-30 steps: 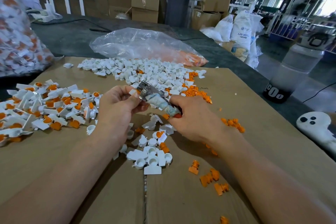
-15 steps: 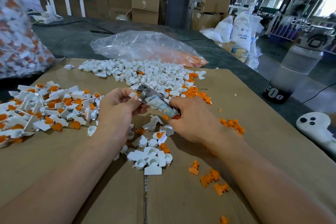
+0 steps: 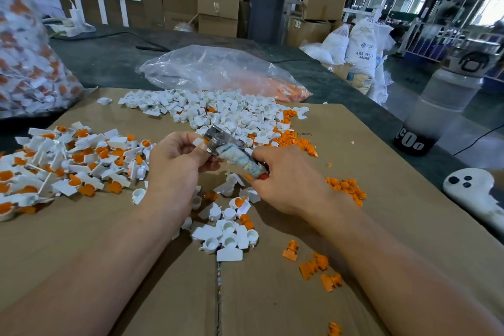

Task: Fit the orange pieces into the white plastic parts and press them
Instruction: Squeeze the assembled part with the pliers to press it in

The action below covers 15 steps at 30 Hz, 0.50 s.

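While left hand [image 3: 174, 163] pinches white part [image 3: 198, 142], right hand [image 3: 290, 179] fingers grip pliers [image 3: 219, 138], cardboard [image 3: 409, 161] edge rightward

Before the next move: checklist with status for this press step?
1. Grip: left hand pinches white plastic part: ok.
2. Tool: right hand grips cloth-wrapped pliers: ok.
3. Part held at the pliers' head: ok.
4. Orange piece seated in that part: cannot tell, fingers hide it.
5. Fingertips out of the jaws: cannot tell.
6. Loose orange pieces on cardboard beside right forearm: ok.
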Motion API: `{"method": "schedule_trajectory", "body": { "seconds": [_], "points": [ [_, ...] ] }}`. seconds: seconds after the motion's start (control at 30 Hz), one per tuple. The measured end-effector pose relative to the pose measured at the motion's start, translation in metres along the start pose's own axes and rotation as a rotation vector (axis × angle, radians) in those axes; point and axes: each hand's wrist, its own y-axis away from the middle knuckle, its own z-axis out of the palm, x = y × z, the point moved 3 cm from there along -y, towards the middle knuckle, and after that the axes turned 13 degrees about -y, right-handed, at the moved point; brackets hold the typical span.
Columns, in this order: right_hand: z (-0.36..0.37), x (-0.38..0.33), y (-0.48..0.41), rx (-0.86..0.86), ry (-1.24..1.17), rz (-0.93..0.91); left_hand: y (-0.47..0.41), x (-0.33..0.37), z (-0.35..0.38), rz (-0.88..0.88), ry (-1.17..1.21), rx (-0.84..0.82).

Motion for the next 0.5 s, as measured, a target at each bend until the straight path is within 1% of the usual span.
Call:
{"method": "schedule_trajectory", "body": {
  "seconds": [0.23, 0.5],
  "points": [
    [0.0010, -0.0001, -0.0003, 0.004, 0.015, -0.014, -0.0005, 0.0001, -0.0007, 0.029, -0.003, 0.000],
    [0.0047, 0.0046, -0.0013, 0.039, 0.029, -0.041, 0.0004, 0.0010, -0.0012, 0.017, 0.032, -0.001]
  ]
}}
